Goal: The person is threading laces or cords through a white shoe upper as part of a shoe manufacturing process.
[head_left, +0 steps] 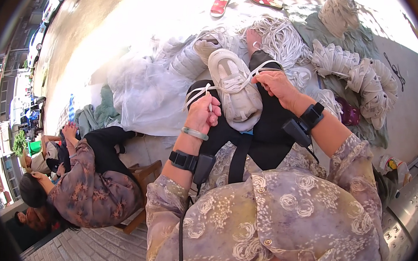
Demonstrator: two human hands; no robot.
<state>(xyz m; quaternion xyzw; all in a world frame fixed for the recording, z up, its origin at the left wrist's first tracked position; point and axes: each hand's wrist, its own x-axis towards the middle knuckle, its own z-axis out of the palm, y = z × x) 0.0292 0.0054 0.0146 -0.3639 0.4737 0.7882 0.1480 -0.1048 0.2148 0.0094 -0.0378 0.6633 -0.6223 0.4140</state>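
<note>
Pavement [93,38] stretched broad beyond and left of the shoe, giving wide room there; closer in, goods crowded both sides. One seated co-worker [99,185] was left of the shoe, and one mass of clear plastic [143,96] lay nearer on that side. Curved white bundles [335,59] lay to its right, a heap of white cords [280,40] just beyond. The single white shoe [238,96] rested on the wearer's dark-trousered lap—between two hands. Left of it, the left hand [204,114] pinched the lace [232,85]; right of it, the right hand [278,89] pinched the lace too—fingertips together. Two red sandals [219,7] lay farther beyond.
</note>
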